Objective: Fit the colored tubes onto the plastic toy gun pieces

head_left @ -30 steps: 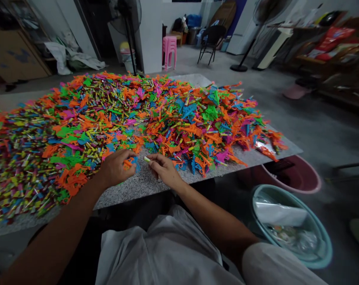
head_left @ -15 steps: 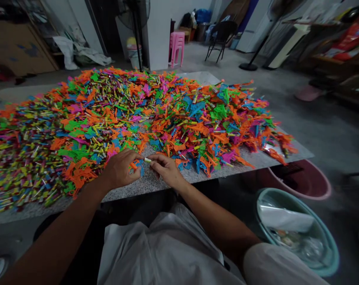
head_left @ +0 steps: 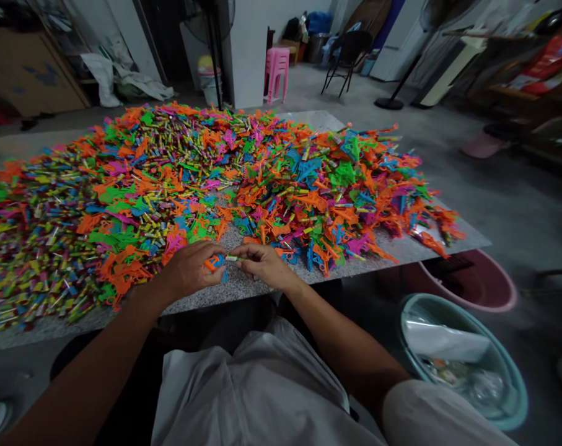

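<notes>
A granite table (head_left: 243, 286) is covered with a huge heap of small plastic parts (head_left: 178, 179) in orange, green, blue, pink and yellow. At the front edge my left hand (head_left: 192, 271) is closed on a small orange and blue plastic piece (head_left: 214, 262). My right hand (head_left: 264, 265) pinches a short green stick (head_left: 232, 257), whose tip touches the piece in the left hand. Both hands rest close together just above the tabletop.
A teal basin (head_left: 466, 365) with clear bags stands on the floor at my right, with a pink basin (head_left: 476, 285) behind it under the table corner. Farther back are a pink stool (head_left: 277, 71), a black chair (head_left: 348, 56) and a fan stand (head_left: 387, 102).
My two hands have come closer together, so the green stick now meets the piece in the left hand. The view has shifted slightly.
</notes>
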The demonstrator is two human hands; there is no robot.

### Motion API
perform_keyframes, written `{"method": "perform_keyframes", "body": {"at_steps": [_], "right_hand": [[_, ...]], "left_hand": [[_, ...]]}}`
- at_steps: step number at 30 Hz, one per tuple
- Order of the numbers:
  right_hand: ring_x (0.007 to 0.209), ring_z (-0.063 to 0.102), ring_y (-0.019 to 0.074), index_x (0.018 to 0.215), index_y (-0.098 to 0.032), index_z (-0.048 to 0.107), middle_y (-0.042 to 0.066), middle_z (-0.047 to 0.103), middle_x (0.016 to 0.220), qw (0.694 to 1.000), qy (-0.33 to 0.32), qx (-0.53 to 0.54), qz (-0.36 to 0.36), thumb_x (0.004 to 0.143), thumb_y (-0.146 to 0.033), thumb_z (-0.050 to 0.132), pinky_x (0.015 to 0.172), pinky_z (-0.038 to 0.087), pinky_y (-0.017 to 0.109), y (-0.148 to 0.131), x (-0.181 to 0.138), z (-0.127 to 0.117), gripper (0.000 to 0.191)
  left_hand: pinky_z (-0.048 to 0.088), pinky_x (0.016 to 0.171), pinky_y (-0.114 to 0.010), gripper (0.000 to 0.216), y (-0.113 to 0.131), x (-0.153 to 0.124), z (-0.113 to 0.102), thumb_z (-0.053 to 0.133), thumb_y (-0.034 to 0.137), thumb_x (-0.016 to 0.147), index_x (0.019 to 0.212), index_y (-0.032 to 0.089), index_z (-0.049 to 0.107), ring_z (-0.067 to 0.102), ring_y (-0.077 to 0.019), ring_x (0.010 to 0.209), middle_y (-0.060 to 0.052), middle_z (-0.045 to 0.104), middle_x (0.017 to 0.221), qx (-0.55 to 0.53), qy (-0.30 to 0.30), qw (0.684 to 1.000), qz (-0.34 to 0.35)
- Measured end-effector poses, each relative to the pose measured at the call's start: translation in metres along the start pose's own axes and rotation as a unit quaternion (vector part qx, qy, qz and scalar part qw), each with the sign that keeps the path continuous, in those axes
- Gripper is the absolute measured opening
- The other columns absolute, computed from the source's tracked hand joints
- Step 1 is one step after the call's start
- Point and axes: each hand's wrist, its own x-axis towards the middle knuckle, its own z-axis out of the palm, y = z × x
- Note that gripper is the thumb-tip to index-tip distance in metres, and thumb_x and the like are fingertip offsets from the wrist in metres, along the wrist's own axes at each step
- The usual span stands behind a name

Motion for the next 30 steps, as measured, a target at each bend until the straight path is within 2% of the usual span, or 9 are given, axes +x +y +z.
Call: {"method": "perform_keyframes", "body": {"at_steps": [9, 16, 18, 20, 22, 24, 27, 29, 30], "right_hand": [[0.042, 0.053, 0.0069, 0.104, -0.018, 0.072, -0.009, 0.059, 0.066, 0.999, 0.015, 0.044, 0.027, 0.080, -0.029, 0.074, 0.044, 0.044, 0.021, -0.003, -0.001, 0.012, 0.027], [0.051, 0.053, 0.0081, 0.102, -0.018, 0.075, -0.007, 0.058, 0.067, 0.995, -0.005, -0.085, 0.052, 0.081, -0.024, 0.068, 0.050, 0.047, 0.021, 0.004, 0.001, 0.001, 0.024], [0.056, 0.055, 0.0090, 0.099, -0.017, 0.077, -0.005, 0.063, 0.070, 0.985, 0.045, -0.165, 0.026, 0.082, -0.023, 0.068, 0.053, 0.046, 0.020, -0.008, 0.012, -0.019, 0.020], [0.058, 0.056, 0.0101, 0.099, -0.018, 0.077, -0.002, 0.066, 0.073, 0.969, 0.154, -0.191, -0.026, 0.086, -0.027, 0.068, 0.054, 0.046, 0.022, -0.029, 0.028, -0.046, 0.019], [0.059, 0.058, 0.0112, 0.114, -0.020, 0.075, 0.000, 0.068, 0.079, 0.943, 0.283, -0.147, -0.098, 0.093, -0.036, 0.065, 0.054, 0.047, 0.023, -0.054, 0.049, -0.072, 0.028], [0.066, 0.064, 0.0125, 0.132, -0.024, 0.067, 0.003, 0.073, 0.094, 0.919, 0.350, -0.096, -0.156, 0.099, -0.045, 0.060, 0.056, 0.051, 0.022, -0.071, 0.069, -0.088, 0.040], [0.072, 0.070, 0.0139, 0.143, -0.023, 0.059, 0.007, 0.075, 0.110, 0.938, 0.293, -0.134, -0.128, 0.106, -0.044, 0.050, 0.058, 0.055, 0.023, -0.067, 0.100, -0.080, 0.043], [0.075, 0.073, 0.0164, 0.137, -0.019, 0.064, 0.008, 0.077, 0.109, 0.943, 0.182, -0.273, -0.050, 0.107, -0.034, 0.048, 0.064, 0.058, 0.026, -0.048, 0.122, -0.058, 0.038], [0.082, 0.075, 0.0188, 0.133, -0.017, 0.066, 0.010, 0.078, 0.109, 0.920, 0.121, -0.372, -0.012, 0.105, -0.029, 0.049, 0.070, 0.060, 0.027, -0.037, 0.134, -0.045, 0.035]], "left_hand": [[0.057, 0.099, -0.038, 0.024, 0.002, -0.006, 0.005, 0.065, 0.030, 0.092, 0.115, 0.023, 0.070, 0.073, -0.0249, 0.105, -0.008, 0.077, 0.109, 0.007, 0.018, 0.999, -0.026], [0.055, 0.105, -0.043, 0.049, -0.011, -0.019, 0.027, 0.069, 0.048, 0.092, 0.135, 0.026, 0.065, 0.072, -0.0281, 0.115, -0.008, 0.076, 0.125, -0.054, -0.034, 0.984, -0.164], [0.053, 0.110, -0.046, 0.061, -0.022, -0.023, 0.030, 0.068, 0.056, 0.093, 0.145, 0.026, 0.059, 0.067, -0.0302, 0.126, -0.010, 0.071, 0.137, -0.063, -0.033, 0.976, -0.207], [0.052, 0.111, -0.047, 0.064, -0.033, -0.029, 0.030, 0.065, 0.061, 0.095, 0.148, 0.025, 0.057, 0.065, -0.0306, 0.131, -0.011, 0.068, 0.143, -0.075, -0.011, 0.968, -0.241], [0.052, 0.111, -0.047, 0.059, -0.042, -0.039, 0.030, 0.063, 0.061, 0.096, 0.141, 0.023, 0.061, 0.067, -0.0299, 0.127, -0.012, 0.069, 0.140, -0.078, 0.010, 0.962, -0.261], [0.051, 0.113, -0.046, 0.050, -0.046, -0.050, 0.033, 0.063, 0.058, 0.097, 0.133, 0.023, 0.066, 0.068, -0.0296, 0.125, -0.011, 0.071, 0.134, -0.068, 0.020, 0.963, -0.262], [0.049, 0.116, -0.046, 0.039, -0.044, -0.066, 0.040, 0.061, 0.051, 0.098, 0.126, 0.025, 0.070, 0.066, -0.0283, 0.127, -0.010, 0.072, 0.132, -0.068, 0.028, 0.968, -0.239], [0.051, 0.114, -0.045, 0.034, -0.041, -0.075, 0.047, 0.061, 0.047, 0.099, 0.122, 0.025, 0.072, 0.067, -0.0273, 0.125, -0.009, 0.073, 0.130, -0.081, 0.036, 0.968, -0.235], [0.052, 0.113, -0.045, 0.032, -0.040, -0.078, 0.049, 0.061, 0.046, 0.099, 0.120, 0.025, 0.072, 0.068, -0.0271, 0.124, -0.009, 0.073, 0.128, -0.086, 0.041, 0.967, -0.237]]}}
